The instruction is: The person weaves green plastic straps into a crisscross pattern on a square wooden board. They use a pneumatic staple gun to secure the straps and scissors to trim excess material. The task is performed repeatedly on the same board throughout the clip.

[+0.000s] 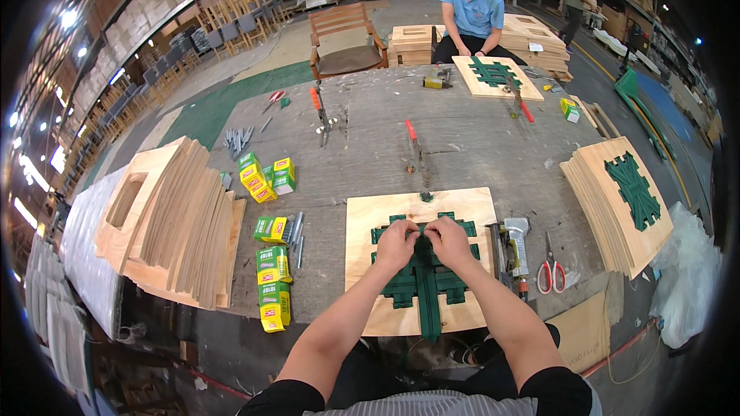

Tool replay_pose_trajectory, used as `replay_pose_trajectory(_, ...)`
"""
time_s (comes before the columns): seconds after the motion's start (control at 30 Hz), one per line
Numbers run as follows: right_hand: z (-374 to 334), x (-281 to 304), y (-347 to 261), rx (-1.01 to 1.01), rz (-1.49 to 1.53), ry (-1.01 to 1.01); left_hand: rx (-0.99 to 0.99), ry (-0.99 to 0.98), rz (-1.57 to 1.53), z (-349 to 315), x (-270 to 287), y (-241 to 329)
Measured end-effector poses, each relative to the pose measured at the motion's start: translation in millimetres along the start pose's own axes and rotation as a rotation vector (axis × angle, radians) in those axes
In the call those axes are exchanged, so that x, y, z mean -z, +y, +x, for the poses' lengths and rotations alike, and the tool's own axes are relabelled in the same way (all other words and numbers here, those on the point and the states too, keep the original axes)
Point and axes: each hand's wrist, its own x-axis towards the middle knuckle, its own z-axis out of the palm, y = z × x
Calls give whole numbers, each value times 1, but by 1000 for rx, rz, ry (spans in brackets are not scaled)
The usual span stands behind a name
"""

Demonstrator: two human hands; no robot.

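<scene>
A light plywood panel [370, 206] lies in front of me on the grey worktable, with dark green webbing straps [428, 304] laid across it in a crossed pattern. One strap end hangs past the panel's near edge. My left hand [397, 245] and my right hand [450, 243] are close together over the panel's upper middle. Both have their fingers pinched on the green webbing; the exact grip is partly hidden. Right of the panel lie a pneumatic staple gun [517, 245] and red-and-white-handled scissors [550, 276].
Stacked plywood frames [173, 219] stand left, near green-and-yellow boxes [273, 265] and metal staple strips [296, 233]. A red-handled clamp [411, 132] sits beyond my panel. At right, a webbed panel [634, 191] tops another stack. Across the table sits a person [472, 11] with a similar panel [493, 81].
</scene>
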Motion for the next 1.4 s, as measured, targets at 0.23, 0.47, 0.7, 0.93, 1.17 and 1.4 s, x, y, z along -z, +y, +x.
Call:
replay_pose_trajectory(0.23,46,-17,28,-252,-224,-104,-75,94,224,-19,-21,-8)
replay_pose_trajectory(0.47,56,-30,26,-306,-257,-119,-188,-31,462,-18,-35,-13)
replay_pose_trajectory(0.7,62,-7,44,-352,-14,-42,-166,-132,540,-9,-44,-10)
replay_pose_trajectory(0.93,-10,98,79,-453,38,422,-121,-100,617,-14,-30,-26)
replay_pose_trajectory(1.17,-79,149,125,-756,-204,105,-156,-82,551,-12,-43,-11)
replay_pose_trajectory(1.4,-66,151,111,-844,136,67,-125,-86,547,-13,-37,-11)
